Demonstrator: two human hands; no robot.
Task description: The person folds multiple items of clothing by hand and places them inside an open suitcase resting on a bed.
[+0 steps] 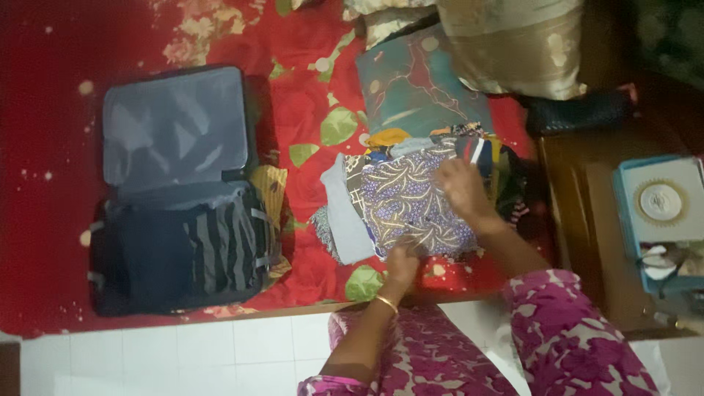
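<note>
A stack of folded patterned clothes (411,202) lies on a red flowered bedspread (293,110). On top is a purple and cream printed cloth. My left hand (403,260) presses on that cloth's near edge; a gold bangle circles the wrist. My right hand (462,187) rests on the far right part of the same stack, fingers curled into the fabric. An open dark suitcase (183,242) lies to the left on the bed, its grey lid (172,125) flipped up, with dark and striped clothing inside.
Pillows (513,44) and a teal patterned cushion (418,88) sit at the head of the bed. A wooden side table (587,220) on the right carries a light blue box (660,213). White tiled floor (183,359) runs along the near bed edge.
</note>
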